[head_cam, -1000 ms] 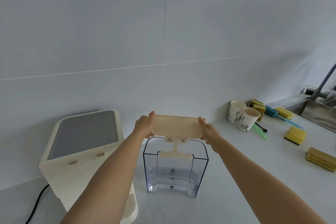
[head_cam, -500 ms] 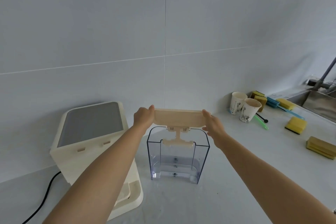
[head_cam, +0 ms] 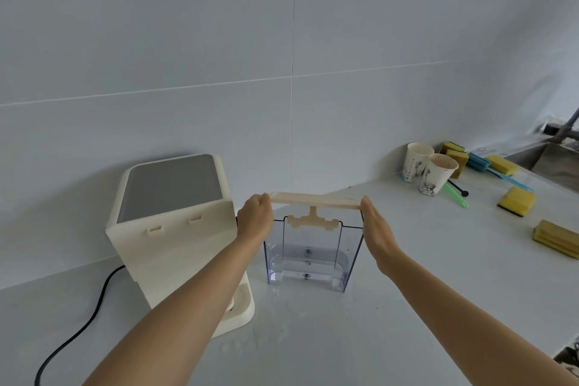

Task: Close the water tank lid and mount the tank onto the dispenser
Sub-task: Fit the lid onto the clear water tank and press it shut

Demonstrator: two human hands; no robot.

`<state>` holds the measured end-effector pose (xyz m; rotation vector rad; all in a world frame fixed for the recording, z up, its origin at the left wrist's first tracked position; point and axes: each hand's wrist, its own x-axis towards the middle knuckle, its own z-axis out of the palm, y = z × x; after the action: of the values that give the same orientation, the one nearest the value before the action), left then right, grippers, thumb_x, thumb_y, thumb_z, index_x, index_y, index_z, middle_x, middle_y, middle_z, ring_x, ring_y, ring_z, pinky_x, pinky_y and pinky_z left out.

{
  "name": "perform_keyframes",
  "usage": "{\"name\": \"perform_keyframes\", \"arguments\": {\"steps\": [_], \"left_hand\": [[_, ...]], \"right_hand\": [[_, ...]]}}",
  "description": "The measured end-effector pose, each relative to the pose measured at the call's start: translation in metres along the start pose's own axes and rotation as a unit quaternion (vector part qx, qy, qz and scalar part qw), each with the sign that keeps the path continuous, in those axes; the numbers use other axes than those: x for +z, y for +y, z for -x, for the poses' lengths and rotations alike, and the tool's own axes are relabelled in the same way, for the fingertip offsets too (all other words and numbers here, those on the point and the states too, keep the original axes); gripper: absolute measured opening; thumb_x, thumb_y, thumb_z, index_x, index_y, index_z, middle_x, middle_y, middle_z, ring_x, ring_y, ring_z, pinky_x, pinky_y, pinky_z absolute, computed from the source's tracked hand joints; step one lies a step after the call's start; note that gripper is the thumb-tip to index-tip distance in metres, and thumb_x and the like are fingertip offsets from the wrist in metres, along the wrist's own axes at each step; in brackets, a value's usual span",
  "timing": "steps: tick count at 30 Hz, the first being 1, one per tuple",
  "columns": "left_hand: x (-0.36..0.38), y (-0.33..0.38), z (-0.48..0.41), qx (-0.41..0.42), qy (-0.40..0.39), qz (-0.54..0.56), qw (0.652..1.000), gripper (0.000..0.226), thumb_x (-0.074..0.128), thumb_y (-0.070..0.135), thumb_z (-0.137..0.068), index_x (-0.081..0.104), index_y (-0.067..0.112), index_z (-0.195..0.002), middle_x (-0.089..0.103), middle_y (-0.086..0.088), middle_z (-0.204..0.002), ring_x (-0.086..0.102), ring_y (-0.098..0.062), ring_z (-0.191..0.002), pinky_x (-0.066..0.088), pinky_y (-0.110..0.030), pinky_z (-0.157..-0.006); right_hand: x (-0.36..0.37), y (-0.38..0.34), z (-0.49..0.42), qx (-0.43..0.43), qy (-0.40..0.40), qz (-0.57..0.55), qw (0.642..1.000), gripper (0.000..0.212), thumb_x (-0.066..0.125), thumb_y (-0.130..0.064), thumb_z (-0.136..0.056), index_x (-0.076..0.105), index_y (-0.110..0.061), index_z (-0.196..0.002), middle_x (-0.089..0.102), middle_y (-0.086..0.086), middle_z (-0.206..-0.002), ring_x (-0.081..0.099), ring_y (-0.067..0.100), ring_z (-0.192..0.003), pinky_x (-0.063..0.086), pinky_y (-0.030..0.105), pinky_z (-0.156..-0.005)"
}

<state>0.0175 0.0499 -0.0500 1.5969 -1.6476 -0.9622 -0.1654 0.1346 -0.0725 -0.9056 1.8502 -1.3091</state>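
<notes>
sink (head_cam: 560, 163) cropped right, cord (head_cam: 78, 329) cropped below

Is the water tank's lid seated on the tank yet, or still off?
Still off. Both hands hold the lid level above the clear tank; a gap shows under it, with only its hanging fitting dipping into the opening.
</notes>
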Motion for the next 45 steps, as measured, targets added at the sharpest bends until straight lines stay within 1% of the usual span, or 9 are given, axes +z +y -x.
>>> {"name": "perform_keyframes", "arguments": {"steps": [9,16,19,22,28,35,38,41,45], "left_hand": [[0.008,-0.017,0.017,-0.037,-0.012,0.025,0.999,0.036,0.025,0.016,-0.094,0.03,0.015,-0.058,0.034,-0.001,-0.06,0.032,-0.014,-0.056,0.023,-0.027,-0.05],[0.009,-0.02,0.02,-0.045,-0.008,0.042,0.998,0.033,0.025,0.017,-0.093,0.035,0.014,-0.062,0.035,-0.001,-0.062,0.037,-0.019,-0.061,0.024,-0.027,-0.049],[0.011,-0.018,0.023,-0.067,-0.017,0.071,0.995,0.034,0.025,0.024,-0.096,0.05,0.014,-0.116,0.053,-0.005,-0.093,0.041,-0.021,-0.086,0.03,-0.028,-0.059],[0.012,-0.019,0.025,-0.1,-0.027,0.102,0.989,0.052,0.026,0.031,-0.096,0.021,0.014,-0.145,0.05,-0.013,-0.126,0.042,-0.024,-0.094,0.033,-0.031,-0.078],[0.02,-0.019,0.027,-0.238,-0.038,0.246,0.939,0.073,0.045,0.046,-0.088,0.015,0.016,-0.148,0.029,-0.008,-0.152,0.031,-0.029,-0.136,0.026,-0.046,-0.109],[0.028,-0.013,0.027,-0.351,-0.148,0.331,0.863,0.101,0.054,0.066,-0.074,0.001,0.027,-0.15,0.003,-0.001,-0.161,0.011,-0.033,-0.145,0.017,-0.052,-0.117],[0.033,-0.01,0.024,-0.341,-0.149,0.332,0.867,0.1,0.053,0.066,-0.075,0.002,0.024,-0.15,0.006,-0.004,-0.16,0.012,-0.032,-0.145,0.014,-0.05,-0.118],[0.036,-0.012,0.019,-0.321,-0.127,0.32,0.882,0.096,0.055,0.062,-0.076,0.009,0.019,-0.15,0.015,-0.008,-0.158,0.02,-0.031,-0.143,0.018,-0.047,-0.118],[0.039,-0.016,0.012,-0.288,-0.099,0.28,0.91,0.089,0.054,0.056,-0.08,0.016,0.01,-0.147,0.028,-0.01,-0.153,0.03,-0.029,-0.138,0.025,-0.043,-0.115]], "right_hand": [[0.005,0.015,0.014,0.014,-0.02,0.038,0.999,0.053,0.018,-0.042,-0.096,0.011,-0.024,-0.145,0.016,0.003,-0.156,0.016,0.025,-0.142,0.014,0.04,-0.115],[0.005,0.016,0.017,0.028,-0.028,0.051,0.998,0.054,0.016,-0.042,-0.096,0.008,-0.024,-0.146,0.018,0.006,-0.156,0.02,0.029,-0.141,0.017,0.042,-0.114],[0.004,0.014,0.018,0.044,-0.024,0.048,0.998,0.059,0.018,-0.043,-0.095,0.003,-0.017,-0.146,0.013,0.008,-0.156,0.017,0.029,-0.142,0.018,0.041,-0.113],[-0.002,0.008,0.013,0.042,-0.005,0.053,0.998,0.063,0.021,-0.044,-0.095,0.0,-0.013,-0.146,0.012,0.011,-0.156,0.017,0.03,-0.142,0.018,0.042,-0.112],[-0.012,-0.015,-0.014,0.027,0.002,0.064,0.998,0.065,0.033,-0.041,-0.093,0.006,-0.013,-0.145,0.018,0.011,-0.155,0.022,0.031,-0.139,0.023,0.042,-0.109],[-0.004,-0.026,-0.037,0.04,-0.05,0.1,0.993,0.064,0.042,-0.044,-0.089,0.02,-0.019,-0.143,0.03,0.013,-0.148,0.036,0.031,-0.129,0.036,0.04,-0.101],[-0.001,-0.028,-0.04,0.042,-0.063,0.101,0.992,0.059,0.044,-0.042,-0.089,0.029,-0.018,-0.14,0.035,0.013,-0.144,0.041,0.029,-0.124,0.04,0.033,-0.089],[0.002,-0.026,-0.042,0.041,-0.076,0.115,0.99,0.049,0.046,-0.038,-0.089,0.041,-0.014,-0.131,0.045,0.012,-0.132,0.046,0.028,-0.118,0.039,0.036,-0.095],[0.008,-0.023,-0.039,0.023,-0.086,0.166,0.982,0.025,0.044,-0.033,-0.088,0.049,-0.01,-0.097,0.051,0.009,-0.097,0.047,0.021,-0.084,0.036,0.028,-0.068]]}}
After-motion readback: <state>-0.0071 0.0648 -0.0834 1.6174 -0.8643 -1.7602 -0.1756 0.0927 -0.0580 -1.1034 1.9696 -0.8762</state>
